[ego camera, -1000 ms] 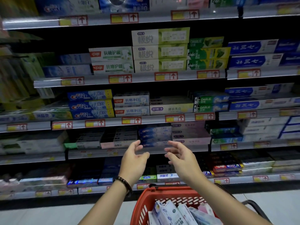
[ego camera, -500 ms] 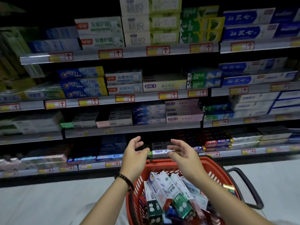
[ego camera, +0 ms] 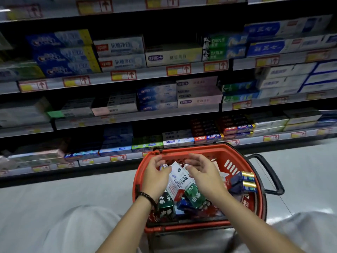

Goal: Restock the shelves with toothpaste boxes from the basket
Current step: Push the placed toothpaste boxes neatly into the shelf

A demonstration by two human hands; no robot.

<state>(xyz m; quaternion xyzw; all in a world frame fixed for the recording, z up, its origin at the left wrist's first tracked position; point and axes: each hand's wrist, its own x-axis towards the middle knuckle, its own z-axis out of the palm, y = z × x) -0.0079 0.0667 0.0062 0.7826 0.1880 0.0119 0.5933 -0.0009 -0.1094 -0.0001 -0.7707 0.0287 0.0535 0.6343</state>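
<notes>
A red plastic basket (ego camera: 242, 157) stands on the floor in front of the shelves, filled with several toothpaste boxes. A white box with a red end (ego camera: 177, 181) lies on top of the pile, beside green boxes (ego camera: 194, 195). My left hand (ego camera: 155, 176) hovers over the basket at the left side of the white box, fingers relaxed and slightly curled. My right hand (ego camera: 204, 172) hovers at the box's right side, fingers spread and loosely bent. Neither hand plainly grips anything.
Four shelf levels (ego camera: 138, 115) with rows of toothpaste boxes and red-and-yellow price tags fill the view ahead. The basket has a black handle (ego camera: 269, 172) on its right. Blue-and-gold boxes (ego camera: 244, 181) lie at the basket's right. My knees show at the bottom, over grey floor (ego camera: 54, 194).
Both hands came down from shelf height into the basket, over the white box. The view tilted downward, bringing the basket fully into sight.
</notes>
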